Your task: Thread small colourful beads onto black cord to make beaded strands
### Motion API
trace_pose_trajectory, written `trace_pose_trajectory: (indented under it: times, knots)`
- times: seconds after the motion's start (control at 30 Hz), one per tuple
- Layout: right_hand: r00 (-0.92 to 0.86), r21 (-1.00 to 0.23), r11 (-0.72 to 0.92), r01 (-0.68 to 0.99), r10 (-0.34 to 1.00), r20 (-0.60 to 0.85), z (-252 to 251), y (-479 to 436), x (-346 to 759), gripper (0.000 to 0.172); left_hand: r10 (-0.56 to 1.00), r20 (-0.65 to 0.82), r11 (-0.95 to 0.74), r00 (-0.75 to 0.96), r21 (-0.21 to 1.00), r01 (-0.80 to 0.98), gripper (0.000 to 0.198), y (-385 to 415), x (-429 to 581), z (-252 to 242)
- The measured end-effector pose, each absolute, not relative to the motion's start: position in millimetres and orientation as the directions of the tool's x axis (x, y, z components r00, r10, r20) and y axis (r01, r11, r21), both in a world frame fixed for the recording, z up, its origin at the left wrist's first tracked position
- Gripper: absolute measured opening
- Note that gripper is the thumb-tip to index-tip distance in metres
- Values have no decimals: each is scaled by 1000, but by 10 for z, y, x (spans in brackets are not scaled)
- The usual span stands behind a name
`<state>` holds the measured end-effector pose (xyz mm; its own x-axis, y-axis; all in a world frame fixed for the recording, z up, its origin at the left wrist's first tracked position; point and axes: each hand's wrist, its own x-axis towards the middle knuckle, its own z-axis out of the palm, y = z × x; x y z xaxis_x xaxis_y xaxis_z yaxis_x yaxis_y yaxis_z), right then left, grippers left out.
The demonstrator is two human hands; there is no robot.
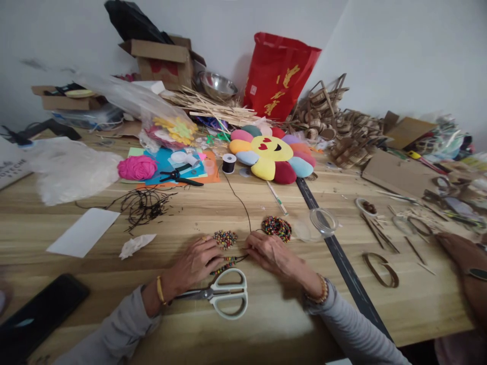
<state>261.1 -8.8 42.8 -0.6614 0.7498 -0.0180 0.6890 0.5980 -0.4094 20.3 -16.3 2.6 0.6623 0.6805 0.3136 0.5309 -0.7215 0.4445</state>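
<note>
On the pale wooden table (266,329), the left hand (194,263) and right hand (272,253) each pinch narrowly at the beaded strand (226,264) lying between them, just above the grey-handled scissors (224,294). Bead-stringing seems to be in hand, and it calls for a steady cord tip. A round, knobbly bead coil (276,227) sits just beyond the right hand, and thin black cord (239,200) trails to its spool (229,163).

Craft workshop. Wooden counter (266,324) strewn with beads (276,226), scissors (224,294), thread spool (229,163), coloured felt sheets (167,167); far right, woven bamboo pieces (342,132); far left, cardboard boxes (163,58) against the wall.
</note>
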Motion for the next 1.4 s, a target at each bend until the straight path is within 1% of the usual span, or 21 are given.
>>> trace_pose_trajectory:
  times: [0.1, 0.17, 0.23, 0.27, 0.33, 0.43, 0.57, 0.77, 0.93, 1.07, 1.13, 1.23, 1.3, 1.4]
  knots:
    - [-686, -550, 612, 568, 722, 95, 448, -87, 2475, 10, 743, 350, -653, 571, 568, 501, 16, -160, 218, 48]
    - [-701, -619, 615, 489, 699, 140, 420, -107, 2375, 7, 779, 345, -598, 524, 661, 454, 14, -166, 223, 79]
    - [-705, -658, 622, 425, 683, 191, 367, -137, 2293, 7, 798, 313, -553, 515, 720, 419, 16, -176, 222, 120]
    - [-712, -671, 635, 384, 666, 223, 335, -152, 2263, 7, 801, 293, -538, 523, 736, 411, 18, -182, 219, 139]
    - [-702, -685, 636, 355, 666, 255, 270, -176, 2226, 6, 802, 260, -518, 538, 752, 408, 23, -194, 215, 167]
    - [-667, -707, 616, 346, 692, 276, 187, -191, 2213, 5, 801, 255, -513, 541, 757, 404, 25, -203, 217, 179]
    - [-621, -772, 545, 327, 739, 259, 126, -163, 2217, 1, 801, 272, -511, 534, 775, 372, 23, -196, 224, 177]
    - [-577, -897, 318, 308, 812, 90, 149, -76, 2202, 10, 841, 268, -471, 469, 789, 394, 19, -154, 208, 250]
    - [-575, -931, 282, 230, 811, 104, 173, -3, 2189, 12, 879, 236, -422, 415, 791, 444, 21, -121, 180, 355]
    - [-498, -951, 220, 216, 863, 87, 141, 37, 2206, 17, 914, 186, -358, 360, 788, 502, 19, -74, 124, 370]
    - [-447, -959, 212, 190, 888, 108, 99, 48, 2219, 18, 912, 192, -370, 364, 768, 523, 16, -41, 85, 330]
    - [-391, -950, 265, 164, 902, 184, 17, 56, 2232, 19, 887, 215, -428, 409, 716, 551, 12, 0, 31, 225]
    - [-380, -941, 298, 163, 899, 219, -34, 58, 2236, 18, 874, 205, -451, 441, 682, 576, 10, 12, 8, 150]
    - [-391, -932, 317, 176, 891, 230, -85, 58, 2236, 16, 863, 182, -468, 471, 637, 612, 9, 11, -4, 70]
